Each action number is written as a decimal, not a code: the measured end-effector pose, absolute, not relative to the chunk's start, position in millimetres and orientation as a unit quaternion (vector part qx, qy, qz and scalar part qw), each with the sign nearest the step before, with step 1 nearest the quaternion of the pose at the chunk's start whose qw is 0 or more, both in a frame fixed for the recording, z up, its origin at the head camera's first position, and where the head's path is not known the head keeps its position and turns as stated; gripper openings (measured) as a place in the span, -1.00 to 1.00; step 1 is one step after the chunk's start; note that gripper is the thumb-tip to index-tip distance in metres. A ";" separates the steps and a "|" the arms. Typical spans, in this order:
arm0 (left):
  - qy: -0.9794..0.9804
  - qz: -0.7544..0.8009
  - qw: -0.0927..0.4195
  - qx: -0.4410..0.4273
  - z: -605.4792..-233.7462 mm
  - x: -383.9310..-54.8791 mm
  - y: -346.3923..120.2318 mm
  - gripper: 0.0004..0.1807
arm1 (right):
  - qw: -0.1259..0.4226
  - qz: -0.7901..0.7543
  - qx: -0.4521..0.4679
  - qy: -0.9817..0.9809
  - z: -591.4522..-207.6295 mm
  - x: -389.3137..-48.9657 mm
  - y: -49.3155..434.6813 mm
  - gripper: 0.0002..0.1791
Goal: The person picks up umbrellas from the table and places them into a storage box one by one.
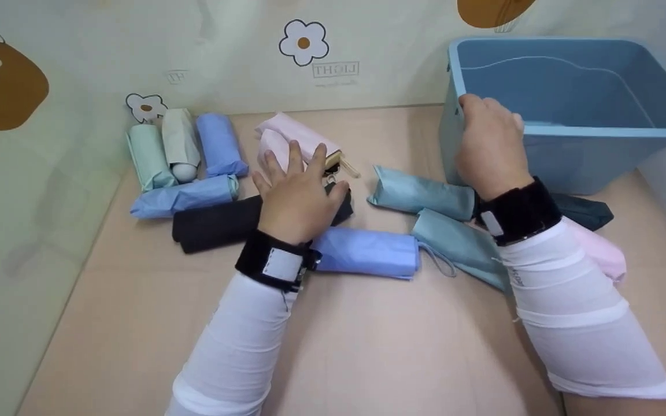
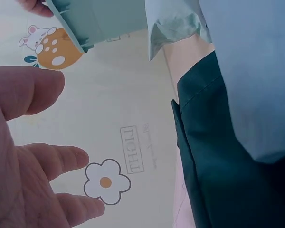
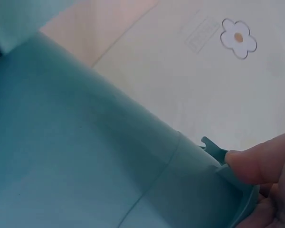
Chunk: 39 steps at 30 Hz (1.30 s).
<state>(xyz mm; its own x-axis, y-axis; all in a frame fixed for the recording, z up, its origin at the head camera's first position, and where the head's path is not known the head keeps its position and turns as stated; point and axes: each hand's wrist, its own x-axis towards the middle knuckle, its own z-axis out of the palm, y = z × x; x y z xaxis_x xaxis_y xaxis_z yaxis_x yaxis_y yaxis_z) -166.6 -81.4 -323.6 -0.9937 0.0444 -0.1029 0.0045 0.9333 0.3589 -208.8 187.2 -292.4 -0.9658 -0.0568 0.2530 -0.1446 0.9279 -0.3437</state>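
In the head view my left hand [image 1: 301, 202], fingers spread, hovers over or rests on a black folded umbrella [image 1: 217, 222]; whether it touches is hidden. A pink folded umbrella [image 1: 301, 133] lies just beyond its fingertips, and a periwinkle one [image 1: 367, 252] beside its wrist. The left wrist view shows straight, empty fingers [image 2: 61, 161] near a dark green fabric bundle [image 2: 204, 142]. My right hand [image 1: 492, 144] grips the near-left rim corner of a blue plastic bin [image 1: 570, 130]; in the right wrist view its thumb [image 3: 261, 161] presses on the rim.
Several folded umbrellas, including a mint one [image 1: 151, 156], a cream one [image 1: 180, 138] and a blue one [image 1: 220, 144], lie at the left. Teal ones [image 1: 425, 193], a dark green one [image 1: 584, 211] and a pink one [image 1: 605, 254] lie near the bin. A patterned wall [image 1: 385, 34] stands behind.
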 end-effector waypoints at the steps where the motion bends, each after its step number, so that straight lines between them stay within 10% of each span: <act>1: 0.982 0.181 0.054 0.012 -323.6 -166.5 -81.4 -0.16 | 0.124 0.180 0.056 -0.974 -293.2 -208.7 181.6 -0.35; 39: 0.981 0.191 0.024 0.020 -328.5 -159.0 -94.9 -0.24 | 0.102 0.224 0.209 -0.946 -294.4 -201.6 32.0 -0.50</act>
<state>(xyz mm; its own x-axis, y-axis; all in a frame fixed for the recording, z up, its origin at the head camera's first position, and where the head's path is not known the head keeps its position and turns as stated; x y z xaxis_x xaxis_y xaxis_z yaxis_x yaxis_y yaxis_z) -159.0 -94.9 -328.5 -0.9981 0.0479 -0.0394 0.0297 0.9265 0.3752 -201.6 32.0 -294.4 -0.8920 -0.3491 0.2873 -0.4409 0.8123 -0.3818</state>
